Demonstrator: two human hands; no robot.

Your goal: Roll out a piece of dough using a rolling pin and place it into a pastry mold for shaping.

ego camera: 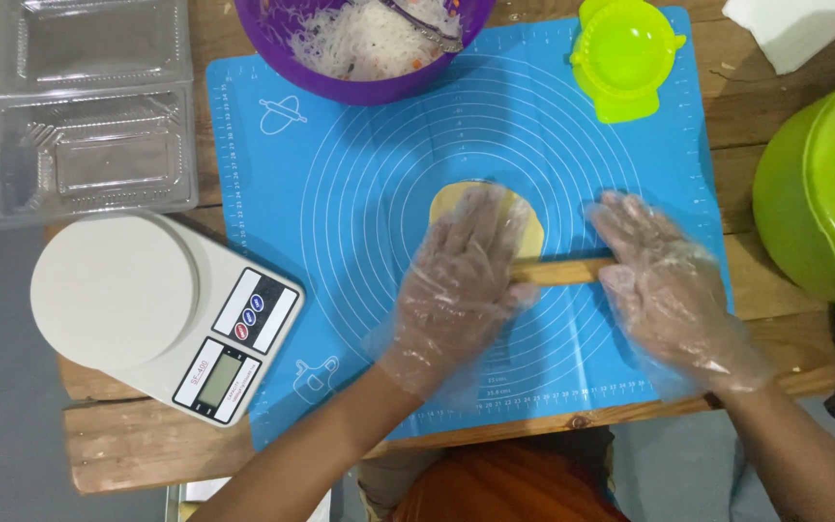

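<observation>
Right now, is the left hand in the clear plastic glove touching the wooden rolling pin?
Touching. The head view shows the gloved left hand pressed flat on the wooden rolling pin, covering its left end.

Both hands wear thin, clear disposable plastic gloves: the one on the left hand [461, 280] is loose and wrinkled, bunching into creased folds around the wrist, and the one on the right hand [673, 290] is just as baggy, its open cuff flaring out past the wrist in a crumpled, glossy ruffle. The film is see-through with a faint milky sheen, and its seams stand off the fingertips. The forearms are bare, with no sleeves, watch or bracelets showing, and at the bottom edge of the view the person wears an orange-rust garment [504, 488].
</observation>
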